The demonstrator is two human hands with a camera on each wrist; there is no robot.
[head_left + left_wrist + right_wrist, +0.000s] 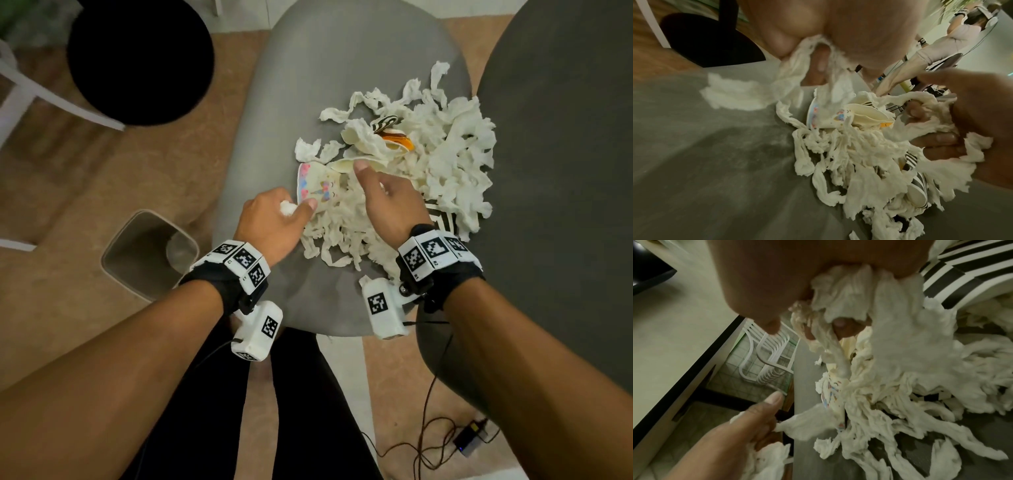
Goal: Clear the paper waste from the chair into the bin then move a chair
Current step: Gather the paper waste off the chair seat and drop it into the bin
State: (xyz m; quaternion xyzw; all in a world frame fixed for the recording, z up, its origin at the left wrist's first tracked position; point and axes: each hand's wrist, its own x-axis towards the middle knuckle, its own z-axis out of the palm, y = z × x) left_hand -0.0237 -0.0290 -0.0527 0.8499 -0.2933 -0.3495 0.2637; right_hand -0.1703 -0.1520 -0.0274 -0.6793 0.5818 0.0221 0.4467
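Meanwhile, both hands work a heap of torn tissue strips (445,164) on the grey chair seat (329,78): the left hand (274,222) curls around a wad of tissue, the right hand (390,202) clutches a bunch of strips. Crushed paper cups, one with a cartoon print (315,185) and one striped (442,219), lie tangled in the heap. A beige bin (116,253) stands on the floor just left of the chair; a black stool (140,58) sits beyond it, and a darker chair (565,171) crowds the right.
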